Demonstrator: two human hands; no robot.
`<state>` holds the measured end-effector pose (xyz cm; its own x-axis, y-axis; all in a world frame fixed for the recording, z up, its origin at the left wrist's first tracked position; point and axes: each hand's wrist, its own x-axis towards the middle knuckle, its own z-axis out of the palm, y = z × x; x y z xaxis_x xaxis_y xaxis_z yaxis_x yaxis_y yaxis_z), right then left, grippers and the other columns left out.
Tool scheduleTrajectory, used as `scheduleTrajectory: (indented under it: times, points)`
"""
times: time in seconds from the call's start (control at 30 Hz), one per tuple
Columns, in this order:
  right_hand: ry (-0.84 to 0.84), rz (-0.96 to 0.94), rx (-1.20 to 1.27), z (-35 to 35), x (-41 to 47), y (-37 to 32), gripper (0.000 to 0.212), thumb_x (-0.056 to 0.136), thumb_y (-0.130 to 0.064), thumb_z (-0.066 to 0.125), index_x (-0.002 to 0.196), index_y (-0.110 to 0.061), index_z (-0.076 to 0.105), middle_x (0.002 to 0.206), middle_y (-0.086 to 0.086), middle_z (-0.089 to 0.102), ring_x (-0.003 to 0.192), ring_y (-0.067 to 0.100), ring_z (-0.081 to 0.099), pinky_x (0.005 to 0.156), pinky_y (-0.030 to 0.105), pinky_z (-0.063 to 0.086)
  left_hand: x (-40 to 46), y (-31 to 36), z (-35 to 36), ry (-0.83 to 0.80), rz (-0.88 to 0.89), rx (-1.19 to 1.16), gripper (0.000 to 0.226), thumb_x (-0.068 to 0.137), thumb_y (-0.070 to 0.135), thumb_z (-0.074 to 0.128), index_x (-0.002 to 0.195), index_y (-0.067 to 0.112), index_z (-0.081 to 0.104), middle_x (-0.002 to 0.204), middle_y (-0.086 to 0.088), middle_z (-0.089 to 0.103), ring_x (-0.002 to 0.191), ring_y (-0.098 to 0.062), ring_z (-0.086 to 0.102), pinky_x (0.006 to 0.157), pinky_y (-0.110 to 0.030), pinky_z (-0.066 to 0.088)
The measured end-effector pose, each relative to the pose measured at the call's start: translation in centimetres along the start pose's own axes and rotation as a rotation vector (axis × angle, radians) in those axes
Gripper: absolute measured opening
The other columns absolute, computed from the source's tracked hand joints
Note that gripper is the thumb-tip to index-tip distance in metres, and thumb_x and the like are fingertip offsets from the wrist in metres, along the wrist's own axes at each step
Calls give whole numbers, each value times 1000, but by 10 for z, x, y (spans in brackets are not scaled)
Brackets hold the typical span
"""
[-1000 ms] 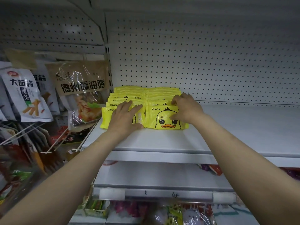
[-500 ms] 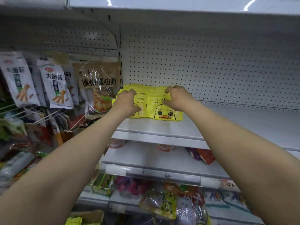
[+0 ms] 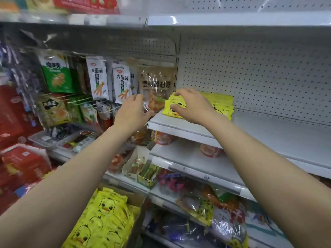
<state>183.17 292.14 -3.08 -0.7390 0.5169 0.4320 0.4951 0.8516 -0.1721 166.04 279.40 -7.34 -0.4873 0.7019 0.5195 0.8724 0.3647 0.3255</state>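
Two rows of yellow duck-face snack packets [image 3: 222, 102] stand at the left end of a white shelf [image 3: 179, 127]. My right hand [image 3: 194, 106] is over the left row with its fingers spread and curved above the packet tops and its thumb by the front packet's face. It does not clasp any packet. My left hand [image 3: 132, 112] hangs in the air just left of the shelf's corner, fingers loosely bent, holding nothing. A cardboard box of the same yellow duck packets [image 3: 103, 221] sits low between my arms.
Snack bags hang on pegs [image 3: 121, 83] to the left of the shelf, close to my left hand. White pegboard backs the shelf, which stretches bare to the right [image 3: 286, 138]. Lower shelves hold mixed packaged snacks [image 3: 197, 199]. Red boxes [image 3: 23, 161] are stacked at far left.
Both hands have come off the yellow packets; the left one has moved left past the shelf's edge. The view has pulled back and down, showing the box of packets below.
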Motion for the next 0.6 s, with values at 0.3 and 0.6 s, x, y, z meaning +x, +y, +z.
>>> scheduleTrajectory:
  times: [0.3,0.6]
  points:
    - [-71,-129,84,62,21,-89,53,93,-50,57,137,-24,48,142,4,46,132,25,41,102,37,39,-38,-94,-38,77,-43,144,60,87,45,64,134,13,44,130,-11,51,122,-34,46,96,-47,45]
    - [-261,-145,94,180,91,-177,56,95,-52,53,143,-26,41,147,2,40,135,25,38,102,39,41,-31,-236,-18,-57,-74,198,59,87,46,62,132,13,43,129,-11,50,118,-35,47,92,-49,48]
